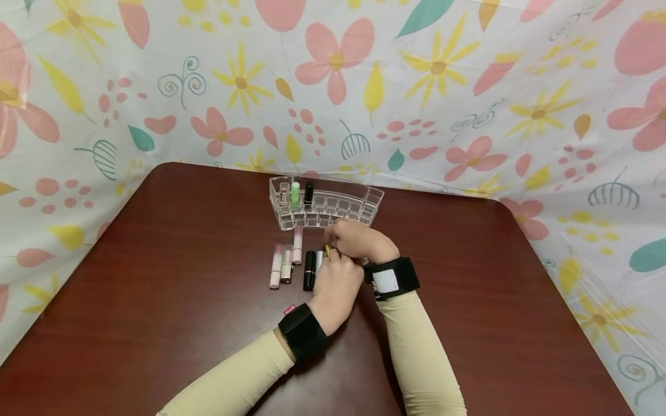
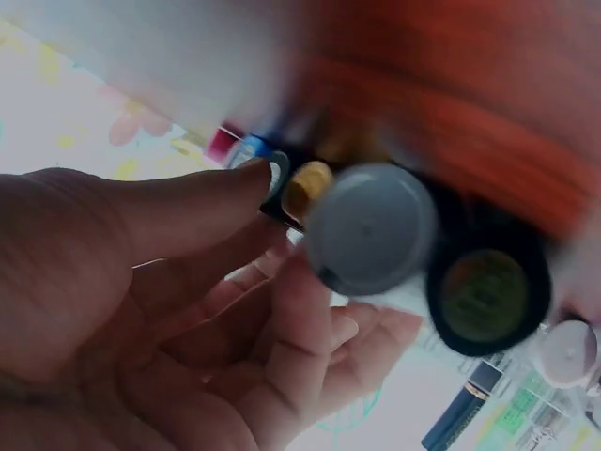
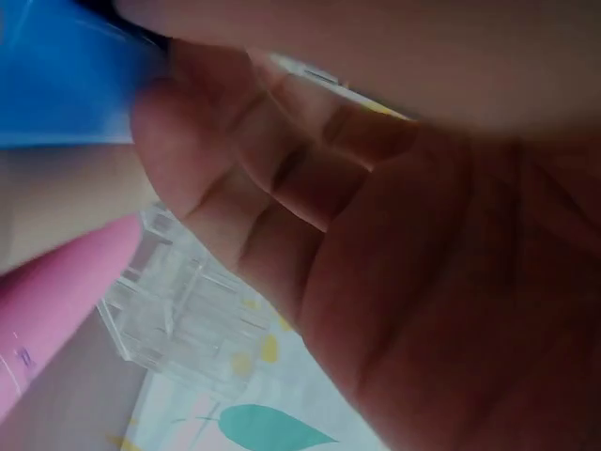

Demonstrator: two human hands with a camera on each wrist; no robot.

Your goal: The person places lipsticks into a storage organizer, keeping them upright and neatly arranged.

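My left hand [image 1: 339,286] has its thumb against a small dark round tube [image 2: 276,194] beside a shiny gold cylindrical tube [image 1: 328,249] — whether I'm gripping either, I cannot tell. My right hand [image 1: 359,238] is just beyond it, fingers bent, their tips too hidden to show any hold. The gold tube sits at my fingers, near a silver tube [image 1: 319,261] and a black gold-banded tube [image 1: 309,270] on the glossy reddish-brown table [image 1: 208,242]. Farther left lies a pink-and-white tube [image 1: 276,267]. Behind, a clear plastic compartmented organiser [image 1: 331,203] holds a light green tube [image 1: 295,193] and a slim black tube [image 1: 309,192], both upright.
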